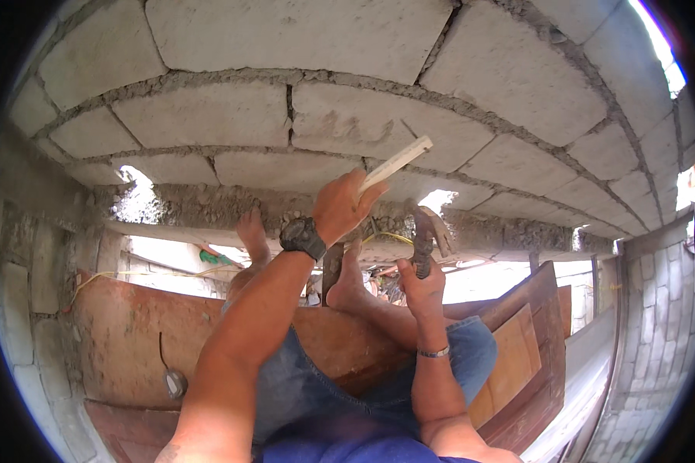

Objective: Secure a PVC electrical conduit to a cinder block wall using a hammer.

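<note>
My left hand [341, 204], with a dark watch on its wrist, is closed around a pale flat stick [398, 163]. The stick slants up to the right in front of the block wall [363, 116], and I cannot tell whether its tip touches the blocks. A thin dark line or nail [409, 130] shows on the wall close to that tip. Lower and to the right, my right hand [423, 289] grips a worn, dark tool that looks like a hammer [422, 239], its head end upward. A metal band circles that wrist.
My bare feet [347, 282] are braced below the wall on either side of a narrow post. Reddish-brown wooden panels [147, 332] lie beneath me, with a round dark-corded object [175, 383] on the left one. Gaps under the rough concrete ledge [201, 204] show cluttered ground and yellow cord [390, 235].
</note>
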The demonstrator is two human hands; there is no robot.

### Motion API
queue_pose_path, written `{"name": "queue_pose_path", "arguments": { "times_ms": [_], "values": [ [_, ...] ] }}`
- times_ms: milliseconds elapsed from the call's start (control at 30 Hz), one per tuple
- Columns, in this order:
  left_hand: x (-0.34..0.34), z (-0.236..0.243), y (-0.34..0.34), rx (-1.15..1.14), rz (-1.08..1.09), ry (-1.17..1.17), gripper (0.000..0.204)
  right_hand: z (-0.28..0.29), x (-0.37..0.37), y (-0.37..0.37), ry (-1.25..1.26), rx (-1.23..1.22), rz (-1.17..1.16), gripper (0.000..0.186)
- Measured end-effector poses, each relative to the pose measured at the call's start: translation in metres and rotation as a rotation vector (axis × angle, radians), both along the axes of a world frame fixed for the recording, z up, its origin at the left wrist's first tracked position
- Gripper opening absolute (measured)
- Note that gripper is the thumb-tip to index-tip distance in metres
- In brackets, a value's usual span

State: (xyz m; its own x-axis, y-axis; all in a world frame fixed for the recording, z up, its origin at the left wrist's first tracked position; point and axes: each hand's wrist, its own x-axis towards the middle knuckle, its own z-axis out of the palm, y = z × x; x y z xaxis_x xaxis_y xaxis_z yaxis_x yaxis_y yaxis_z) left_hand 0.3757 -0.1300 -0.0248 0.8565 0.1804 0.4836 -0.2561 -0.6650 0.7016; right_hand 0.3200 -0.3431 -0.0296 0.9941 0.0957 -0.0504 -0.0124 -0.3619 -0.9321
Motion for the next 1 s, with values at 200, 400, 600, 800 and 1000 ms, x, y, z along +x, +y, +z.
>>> {"name": "queue_pose_path", "arguments": {
  "times_ms": [200,400,600,800,1000],
  "values": [
    [-0.042,0.042,0.019,-0.133,0.096,-0.156,0.032,-0.082,-0.045,-0.027,0.068,-0.313,0.321,0.035],
    [-0.176,0.056,0.144,0.330,0.388,-0.136,0.025,-0.205,-0.088,-0.033,-0.142,-1.069,1.066,0.034],
    [-0.434,-0.009,0.221,0.312,1.047,0.657,0.047,-0.260,-0.074,-0.045,-0.291,-1.055,1.335,0.030],
    [-0.708,-0.051,0.166,-0.078,1.418,1.087,0.045,-0.232,-0.088,-0.021,-0.092,-0.977,1.380,0.041],
    [-0.783,-0.087,0.086,-0.351,1.746,1.118,0.045,-0.220,-0.091,-0.042,-0.577,-0.572,1.215,0.039]
  ]
}}
